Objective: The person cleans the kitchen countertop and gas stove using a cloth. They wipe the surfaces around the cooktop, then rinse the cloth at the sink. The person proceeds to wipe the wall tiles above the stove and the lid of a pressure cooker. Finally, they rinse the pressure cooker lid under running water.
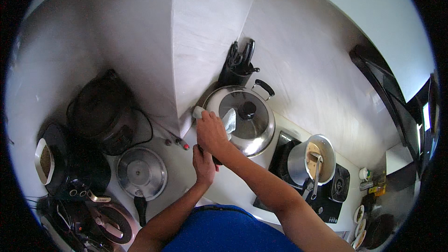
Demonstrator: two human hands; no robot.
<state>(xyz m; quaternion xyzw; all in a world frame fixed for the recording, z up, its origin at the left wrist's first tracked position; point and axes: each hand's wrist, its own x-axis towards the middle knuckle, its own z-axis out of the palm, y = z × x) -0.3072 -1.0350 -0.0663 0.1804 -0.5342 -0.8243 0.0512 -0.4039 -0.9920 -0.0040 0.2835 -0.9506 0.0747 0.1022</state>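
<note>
My right hand (211,133) is closed on a pale cloth (229,120), whose ends show on both sides of the fingers, in front of a large steel pot (257,148) with a glass lid (231,101). Just below it, my left hand (204,166) grips a black handle (216,161), mostly hidden by the hands and right forearm. What the handle belongs to cannot be told. To the right, an aluminium pressure cooker body (297,164) stands on the gas stove (330,211), holding light brown food and a metal ladle (316,178).
The pressure cooker lid (138,168) lies on the counter at left, beside black appliances (80,168). A black utensil holder (232,77) stands behind the steel pot. A red-tipped lighter-like object (183,144) lies near the wall corner. Small bowls (358,214) line the far right.
</note>
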